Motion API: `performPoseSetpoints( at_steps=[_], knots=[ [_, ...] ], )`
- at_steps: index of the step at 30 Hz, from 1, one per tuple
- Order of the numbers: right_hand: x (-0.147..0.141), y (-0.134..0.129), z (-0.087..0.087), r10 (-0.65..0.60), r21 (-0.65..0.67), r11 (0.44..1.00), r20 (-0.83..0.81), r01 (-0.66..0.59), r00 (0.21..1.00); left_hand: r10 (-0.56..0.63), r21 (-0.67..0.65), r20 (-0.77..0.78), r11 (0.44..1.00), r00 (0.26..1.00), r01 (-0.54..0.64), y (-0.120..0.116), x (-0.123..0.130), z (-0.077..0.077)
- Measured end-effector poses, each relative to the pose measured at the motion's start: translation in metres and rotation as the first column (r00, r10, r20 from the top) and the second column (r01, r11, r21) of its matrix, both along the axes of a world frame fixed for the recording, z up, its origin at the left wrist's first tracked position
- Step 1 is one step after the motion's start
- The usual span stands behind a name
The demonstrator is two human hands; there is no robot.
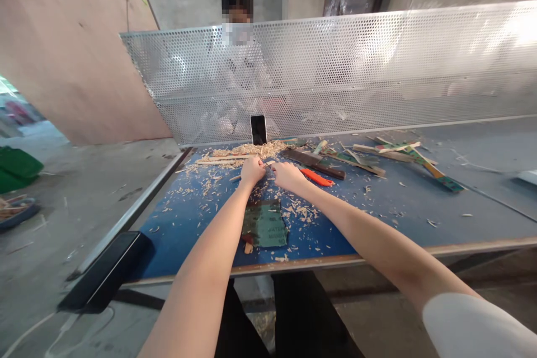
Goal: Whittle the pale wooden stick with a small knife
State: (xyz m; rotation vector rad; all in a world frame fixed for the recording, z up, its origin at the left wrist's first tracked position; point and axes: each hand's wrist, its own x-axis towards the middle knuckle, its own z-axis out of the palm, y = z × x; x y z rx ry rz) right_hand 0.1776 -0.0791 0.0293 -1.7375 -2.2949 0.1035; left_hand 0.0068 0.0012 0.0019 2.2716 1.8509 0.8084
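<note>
My left hand (252, 171) is closed round a thin wooden stick (235, 178), whose end pokes out to the left. Close beside it, my right hand (289, 175) is closed too, its fingertips near the stick's other side; what sits in them is too small to make out. Just right of that hand lies an orange-red utility knife (317, 177). Behind it rests a cleaver-like knife with a dark wooden handle (330, 170). A sheet of greenish sandpaper (268, 226) with printed letters lies below my hands, on the blue table mat (184, 224).
Wood shavings (247, 150) are heaped behind my hands and scattered around. A phone (258, 130) stands upright by a perforated metal screen (356, 72); a person (239, 67) is behind it. Painted wood strips (436, 170) lie right. A black box-like device (107, 271) overhangs the left corner.
</note>
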Motion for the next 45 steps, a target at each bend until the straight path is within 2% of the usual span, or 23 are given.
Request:
performPoseSetpoints(
  at_steps=[9, 16, 24, 31, 38, 45],
  knots=[
    [-0.011, 0.025, 0.006, -0.009, -0.020, 1.000, -0.015, 0.008, 1.000, -0.006, -0.027, -0.015, 1.000, 1.000, 0.005, 0.000, 0.000, 0.004],
    [0.003, 0.005, 0.000, 0.026, 0.006, 1.000, -0.012, -0.026, 1.000, 0.032, -0.026, -0.012, 0.999, 0.999, -0.033, -0.002, 0.002, 0.004],
    [-0.009, 0.020, 0.005, 0.005, -0.016, 1.000, -0.007, -0.005, 1.000, -0.025, -0.051, -0.091, 0.999, 0.996, 0.021, -0.001, 0.002, 0.009],
    [-0.002, 0.001, 0.002, 0.011, -0.021, 1.000, 0.006, -0.011, 1.000, -0.017, -0.027, -0.119, 1.000, 0.993, 0.014, 0.001, 0.003, 0.004],
    [-0.013, 0.013, 0.007, -0.010, -0.039, 0.999, 0.001, 0.010, 1.000, -0.051, -0.041, -0.118, 0.998, 0.992, 0.046, 0.005, 0.001, 0.002],
    [-0.003, 0.005, 0.002, 0.014, -0.017, 1.000, 0.002, -0.014, 1.000, -0.043, -0.046, -0.093, 0.998, 0.995, 0.039, 0.004, 0.002, 0.001]
  ],
)
